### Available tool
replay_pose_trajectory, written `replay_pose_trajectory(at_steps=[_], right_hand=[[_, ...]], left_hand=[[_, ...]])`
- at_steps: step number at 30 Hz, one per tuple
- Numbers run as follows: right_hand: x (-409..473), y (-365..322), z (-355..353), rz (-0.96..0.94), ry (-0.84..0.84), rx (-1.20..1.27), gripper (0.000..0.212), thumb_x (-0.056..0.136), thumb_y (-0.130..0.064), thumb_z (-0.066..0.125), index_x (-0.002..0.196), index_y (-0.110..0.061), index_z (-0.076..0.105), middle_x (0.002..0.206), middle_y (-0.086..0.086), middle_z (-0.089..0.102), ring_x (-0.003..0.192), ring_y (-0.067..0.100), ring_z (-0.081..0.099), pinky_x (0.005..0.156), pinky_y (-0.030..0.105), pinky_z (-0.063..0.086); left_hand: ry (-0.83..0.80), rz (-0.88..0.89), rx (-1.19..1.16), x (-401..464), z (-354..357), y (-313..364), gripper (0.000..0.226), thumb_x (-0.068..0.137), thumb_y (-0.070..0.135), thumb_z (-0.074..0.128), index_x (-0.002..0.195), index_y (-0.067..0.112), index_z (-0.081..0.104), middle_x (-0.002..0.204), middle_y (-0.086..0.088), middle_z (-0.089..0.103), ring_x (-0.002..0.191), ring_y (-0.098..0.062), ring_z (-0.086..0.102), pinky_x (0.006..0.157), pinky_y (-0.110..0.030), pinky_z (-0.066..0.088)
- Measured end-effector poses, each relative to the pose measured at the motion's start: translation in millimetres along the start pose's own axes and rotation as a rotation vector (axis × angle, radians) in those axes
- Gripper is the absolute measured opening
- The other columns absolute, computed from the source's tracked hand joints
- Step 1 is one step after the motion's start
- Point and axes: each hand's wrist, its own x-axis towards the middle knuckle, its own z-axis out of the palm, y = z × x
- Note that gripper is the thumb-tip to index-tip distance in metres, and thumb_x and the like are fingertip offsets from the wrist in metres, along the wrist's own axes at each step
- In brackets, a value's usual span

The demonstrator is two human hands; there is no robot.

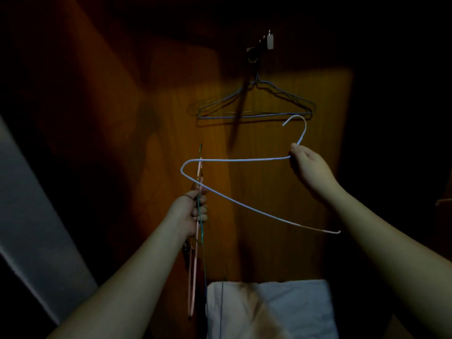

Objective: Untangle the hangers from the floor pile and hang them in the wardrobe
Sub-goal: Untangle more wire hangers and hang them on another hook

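Observation:
My right hand (308,168) pinches a pale blue wire hanger (234,160) at its neck, just under the hook, and holds it tilted in front of the wooden wardrobe panel (274,182). My left hand (194,211) grips a pink hanger (195,253) and a green hanger (202,231) edge-on; they hang down from my fist. The pale blue hanger's left corner crosses these two just above my left hand. Higher up, dark wire hangers (256,104) hang from a small hook (254,53) on the panel.
White cloth (281,307) lies at the bottom centre below my arms. A pale grey sloping surface (31,228) runs down the left side. The rest of the wardrobe interior is very dark.

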Motion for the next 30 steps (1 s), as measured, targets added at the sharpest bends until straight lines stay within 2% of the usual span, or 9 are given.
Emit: replay_pose_trajectory(at_steps=[5,10,13,18,21,23,26,30], right_hand=[[21.9,8.7,-12.0,0.096,-0.057,0.106,0.035,0.102,-0.044,0.039,0.074,-0.024,0.045,0.06,-0.008,0.038,0.05,0.01,0.029,0.048,0.027,0.021],[62.1,3.4,-27.6,0.127,-0.022,0.089,0.036,0.103,-0.046,0.035,0.079,-0.022,0.048,0.066,-0.004,0.043,0.053,0.011,0.032,0.052,0.028,0.023],[90.2,2.2,-32.8,0.122,-0.025,-0.03,0.039,0.102,-0.05,0.031,0.084,-0.021,0.052,0.071,-0.002,0.046,0.057,0.013,0.036,0.054,0.029,0.027],[137.8,-1.8,-29.9,0.041,-0.041,-0.212,0.039,0.104,-0.045,0.032,0.088,-0.02,0.057,0.074,-0.002,0.051,0.061,0.013,0.042,0.054,0.027,0.03],[167.2,-5.9,-26.0,-0.01,-0.031,-0.219,0.033,0.104,-0.04,0.036,0.102,-0.017,0.06,0.081,-0.002,0.056,0.072,0.016,0.049,0.063,0.03,0.036],[185.4,-6.9,-21.6,-0.011,-0.018,-0.2,0.025,0.103,-0.036,0.041,0.104,-0.019,0.059,0.087,0.001,0.057,0.074,0.016,0.049,0.067,0.032,0.038],[210.4,-7.4,-14.4,-0.047,0.038,-0.203,0.018,0.101,-0.035,0.046,0.096,-0.02,0.056,0.082,-0.001,0.056,0.068,0.014,0.047,0.061,0.031,0.037],[239.6,-15.4,-6.2,-0.116,0.105,-0.16,0.018,0.101,-0.033,0.049,0.101,-0.017,0.056,0.086,-0.003,0.058,0.067,0.008,0.048,0.054,0.026,0.033]], left_hand=[[0.01,0.029,-0.043,3.1,-2.7,6.5,0.03,0.104,0.032,0.038,0.088,0.011,0.053,0.05,0.005,0.038,0.029,-0.004,0.024,0.027,-0.015,0.017],[0.086,0.06,-0.095,9.3,2.4,19.9,0.031,0.104,0.033,0.038,0.087,0.013,0.055,0.052,0.006,0.04,0.03,-0.005,0.026,0.03,-0.014,0.019],[0.127,0.084,-0.135,16.7,8.8,30.6,0.03,0.104,0.033,0.037,0.087,0.015,0.054,0.047,0.007,0.04,0.03,-0.005,0.024,0.031,-0.014,0.017],[0.174,0.187,-0.145,29.2,28.2,52.3,0.025,0.103,0.025,0.038,0.089,0.014,0.055,0.052,0.006,0.038,0.029,-0.004,0.024,0.031,-0.016,0.017],[0.185,0.232,-0.119,38.2,37.9,63.1,0.025,0.103,0.023,0.037,0.09,0.013,0.055,0.05,0.005,0.038,0.029,-0.004,0.024,0.03,-0.014,0.018],[0.181,0.25,-0.114,42.2,43.9,68.9,0.025,0.103,0.024,0.036,0.09,0.014,0.054,0.045,0.007,0.039,0.028,-0.004,0.025,0.03,-0.012,0.018],[0.187,0.273,-0.109,46.2,53.2,76.4,0.025,0.103,0.025,0.037,0.088,0.014,0.054,0.047,0.007,0.038,0.029,-0.004,0.025,0.031,-0.015,0.017],[0.207,0.311,-0.084,53.3,60.9,86.6,0.021,0.101,0.023,0.039,0.091,0.014,0.055,0.048,0.007,0.038,0.031,-0.004,0.025,0.031,-0.016,0.018]])
